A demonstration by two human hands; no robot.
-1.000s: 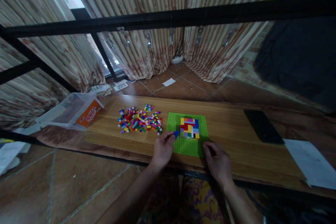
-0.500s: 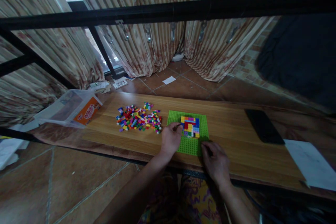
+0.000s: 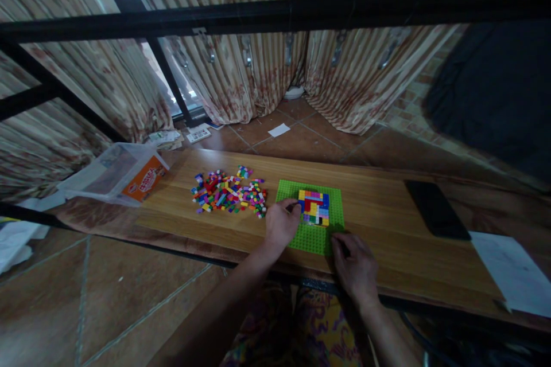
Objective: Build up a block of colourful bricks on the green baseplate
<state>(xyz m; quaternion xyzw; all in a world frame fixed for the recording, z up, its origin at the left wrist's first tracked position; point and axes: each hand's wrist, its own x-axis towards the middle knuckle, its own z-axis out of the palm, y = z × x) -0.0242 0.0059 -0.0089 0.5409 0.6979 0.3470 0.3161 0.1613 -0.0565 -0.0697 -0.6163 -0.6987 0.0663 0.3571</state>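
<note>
Head | left hand pinches blue brick, moved to brick block | right hand still curled by baseplate

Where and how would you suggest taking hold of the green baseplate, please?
I'd pinch the green baseplate by its bare right margin, beyond the right hand, coming from the right. It lies flat on the wooden table, the assembled bricks sit inward of that edge, and the left hand covers part of the left side.
</note>
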